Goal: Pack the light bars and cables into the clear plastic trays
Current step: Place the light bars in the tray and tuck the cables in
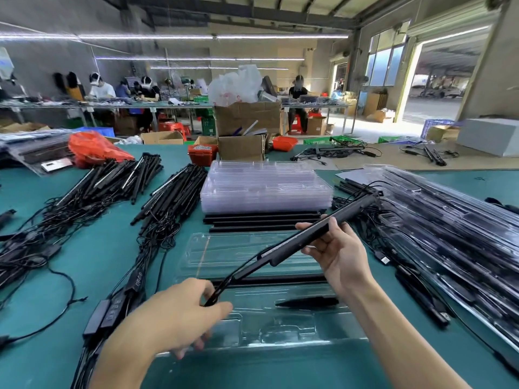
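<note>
Green matting covers the table (92,265), and it is crowded on every side of the open clear tray (252,313) that lies near the front edge. Behind this tray, a few loose black bars (261,220) lie across, and behind them stands a stack of empty clear trays (265,189). Toward the left edge, two heaps of black light bars (174,189) fan out with their cables (36,240) tangled in front of them, and a row of black controller boxes (112,310) runs down to the front edge just left of the tray. Along the right edge, packed trays (455,231) are piled in a long slanted row. An orange plastic bag (95,148) and a red box of small parts (202,154) sit at the far edge.

The light bar (314,234) is held in the air above the open tray, not touching it. Its long axis goes diagonally, the low end pointing to the front left and the high end to the far right, where a thin cable (356,189) leaves it. The right hand (337,251) holds the bar near its middle, fingers curled round it. The left hand (182,313) pinches the thin low end between thumb and fingers. One black bar (269,280) already lies across the tray, and a shorter black piece (307,301) sits in a slot nearer the front edge.
</note>
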### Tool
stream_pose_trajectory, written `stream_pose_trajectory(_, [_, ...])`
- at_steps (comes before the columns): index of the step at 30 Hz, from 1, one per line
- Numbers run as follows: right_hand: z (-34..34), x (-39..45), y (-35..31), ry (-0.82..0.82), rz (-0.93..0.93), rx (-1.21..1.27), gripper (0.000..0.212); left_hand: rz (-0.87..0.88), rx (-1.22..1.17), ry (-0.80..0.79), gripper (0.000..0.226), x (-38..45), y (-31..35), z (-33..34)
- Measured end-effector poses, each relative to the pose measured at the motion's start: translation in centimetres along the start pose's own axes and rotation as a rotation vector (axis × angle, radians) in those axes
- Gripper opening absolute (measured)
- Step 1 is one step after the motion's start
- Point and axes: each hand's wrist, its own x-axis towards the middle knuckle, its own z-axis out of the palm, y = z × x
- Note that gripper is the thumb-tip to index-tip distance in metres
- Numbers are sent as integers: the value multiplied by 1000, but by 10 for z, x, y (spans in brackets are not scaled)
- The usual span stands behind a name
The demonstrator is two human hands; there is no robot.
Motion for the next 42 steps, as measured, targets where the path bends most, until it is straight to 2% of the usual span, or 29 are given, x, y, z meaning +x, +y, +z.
stream_pose_trajectory(2, [-3, 0, 1, 6, 14, -13, 12, -56, -37, -95, 35, -8, 2, -9])
stream_pose_trajectory(4, [-6, 0, 4, 10, 37, -14, 11, -51, -33, -123, 39, -17, 7, -19])
stream_pose_trajectory(7, [-10, 0, 8, 31, 63, -23, 13, 0, -33, -80, 47, -30, 16, -33])
stream_pose_trajectory(12, [-18, 0, 19, 82, 91, -64, 13, 243, -136, 27, 21, -37, 22, -53])
stream_pose_trajectory(13, [-20, 0, 21, 98, 91, -74, 11, 254, -118, 68, 24, -35, 19, -56])
stream_pose_trajectory(15, [-24, 2, 22, 121, 81, -91, 10, 170, -56, 92, 40, -30, 11, -58])
stream_pose_trajectory(16, [-25, 4, 22, 125, 73, -110, 12, 102, -25, 69, 40, -28, 8, -58])
stream_pose_trajectory(18, [-27, 7, 23, 126, 56, -149, 14, 7, 56, 2, 29, -25, 3, -57])
stream_pose_trajectory(20, [-28, 10, 25, 133, 42, -164, 15, 20, 81, -67, 24, -26, 3, -59])
stream_pose_trajectory(22, [-28, 14, 26, 180, 31, -147, 14, 189, -40, -197, 35, -29, 7, -62])
stream_pose_trajectory(24, [-29, 19, 26, 269, 19, -103, 15, 532, -343, -445, 52, -32, 15, -64])
stream_pose_trajectory(26, [-31, 24, 26, 341, 10, -52, 19, 884, -660, -755, 79, -33, 24, -59])
stream_pose_trajectory(28, [-33, 27, 27, 370, 8, -20, 22, 1059, -828, -943, 94, -30, 36, -48])
stream_pose_trajectory(29, [-34, 28, 28, 380, 8, -15, 20, 1082, -859, -954, 96, -27, 41, -41])
stream_pose_trajectory(30, [-36, 29, 28, 390, 8, -16, 18, 1066, -862, -896, 94, -23, 45, -34])
stream_pose_trajectory(31, [-36, 29, 28, 403, 9, -17, 16, 1024, -837, -765, 90, -19, 49, -27])
stream_pose_trajectory(33, [-36, 31, 28, 435, 18, -3, 20, 897, -740, -398, 80, -13, 56, -13])
stream_pose_trajectory(35, [-35, 32, 27, 446, 25, 20, 24, 830, -718, -165, 69, -7, 64, -2])
stream_pose_trajectory(39, [-33, 30, 27, 411, 32, 25, 30, 939, -1015, -73, 45, -7, 86, 1])
stream_pose_trajectory(42, [-34, 30, 28, 386, 51, 9, 58, 968, -1267, 36, 31, 0, 112, -12])
